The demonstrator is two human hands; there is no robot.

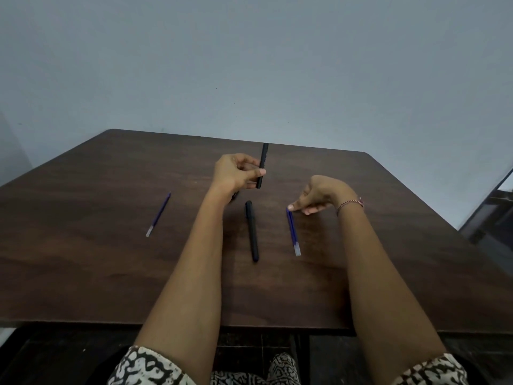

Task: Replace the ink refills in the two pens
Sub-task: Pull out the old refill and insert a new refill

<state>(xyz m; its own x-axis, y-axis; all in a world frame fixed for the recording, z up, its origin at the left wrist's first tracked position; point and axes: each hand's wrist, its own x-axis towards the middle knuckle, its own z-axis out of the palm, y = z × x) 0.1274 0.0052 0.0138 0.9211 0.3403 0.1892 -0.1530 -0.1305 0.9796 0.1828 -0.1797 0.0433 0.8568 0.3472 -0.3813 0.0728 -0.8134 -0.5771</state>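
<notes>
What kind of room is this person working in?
Likely a plain room at home or in an office: a dark wooden table before a bare blue-grey wall, with a black pen and a blue refill lying on it.

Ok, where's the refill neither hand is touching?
Head view: the loose refill lies alone on the table, left side, well left of the left hand and the black pen lying flat.
</notes>
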